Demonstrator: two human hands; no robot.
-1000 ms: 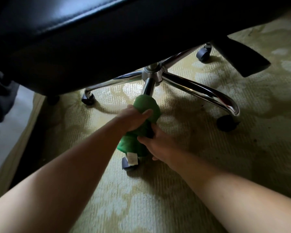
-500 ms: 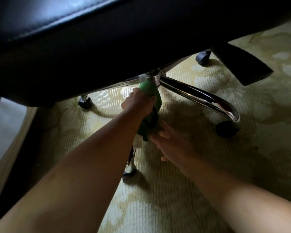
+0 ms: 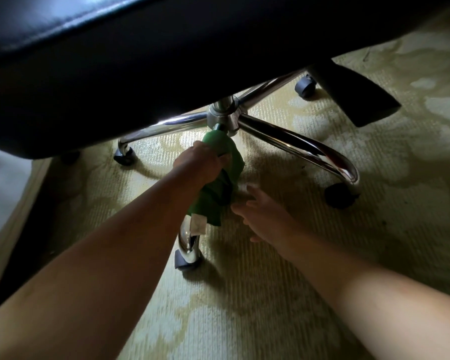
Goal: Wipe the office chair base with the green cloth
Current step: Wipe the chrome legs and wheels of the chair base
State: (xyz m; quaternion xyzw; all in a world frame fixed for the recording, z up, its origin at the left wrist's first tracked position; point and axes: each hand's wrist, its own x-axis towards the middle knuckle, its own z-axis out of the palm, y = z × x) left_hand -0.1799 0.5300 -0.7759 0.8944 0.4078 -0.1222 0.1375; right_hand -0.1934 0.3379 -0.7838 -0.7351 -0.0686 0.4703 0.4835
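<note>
Chair base: the chrome star base (image 3: 224,116) stands on the carpet (image 3: 270,294), with its hub at the upper middle of the view, under the black seat (image 3: 115,61).
Near leg: the near leg (image 3: 186,236) runs from the hub toward 7 o'clock. Its upper part is hidden under the cloth, and it ends in a grey caster (image 3: 183,262).
Other legs: the right leg (image 3: 296,144) curves from the hub toward 4 o'clock, down to a dark caster (image 3: 339,194). The left leg (image 3: 161,128) reaches toward 8 o'clock. A far caster (image 3: 305,85) sits at 1 o'clock.
Green cloth: the green cloth (image 3: 218,188) is draped over the near leg just below the hub, at 6 o'clock from it. A white label (image 3: 199,223) hangs at its lower edge.
Left hand: the left hand (image 3: 200,165) comes in from 7 o'clock. Its fingers (image 3: 225,159) are curled over the cloth's upper part and grip it against the leg.
Right hand: the right hand (image 3: 265,216) is at 4 o'clock from the cloth, just beside its lower edge. Its fingers (image 3: 252,189) are spread and loose and hold nothing. Whether a fingertip touches the cloth cannot be told.
Floor edge: a pale floor strip (image 3: 0,183) shows at 9 o'clock, beyond the carpet's border.
</note>
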